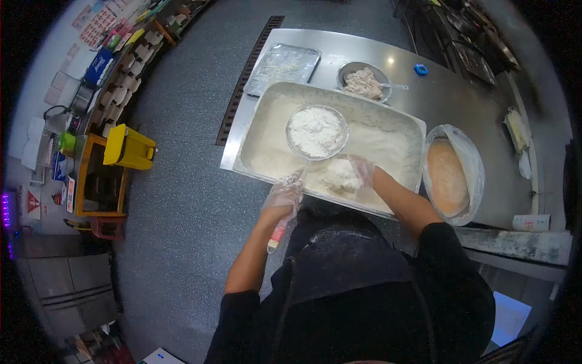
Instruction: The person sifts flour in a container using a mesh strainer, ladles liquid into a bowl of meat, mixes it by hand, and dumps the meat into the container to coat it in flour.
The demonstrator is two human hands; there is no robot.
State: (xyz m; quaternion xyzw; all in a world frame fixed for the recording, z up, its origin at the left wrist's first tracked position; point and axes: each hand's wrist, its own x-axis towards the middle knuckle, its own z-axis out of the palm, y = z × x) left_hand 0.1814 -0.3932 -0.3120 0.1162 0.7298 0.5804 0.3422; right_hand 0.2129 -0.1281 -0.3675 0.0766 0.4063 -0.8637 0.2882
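My left hand (287, 195), in a clear plastic glove, is closed around the handle of a round sieve (292, 145). The handle's red and cream end (276, 235) sticks out below the hand. White flour (316, 131) fills the sieve, which is over a large metal tray (257, 127) with a layer of flour in it. My right hand (361, 171), also gloved, is down in the near side of the tray beside a white floury mass (341, 174). Flour hides its fingers, so their grip does not show.
Behind the tray are a flat wrapped tray (284, 65) and a metal bowl (347, 65) of pale mixture (362, 84) with a spoon (397, 87). A blue ring-like object (421, 70) lies on the steel table (461, 100). At right stands a plastic-lined tub (474, 167) of orange-tan contents.
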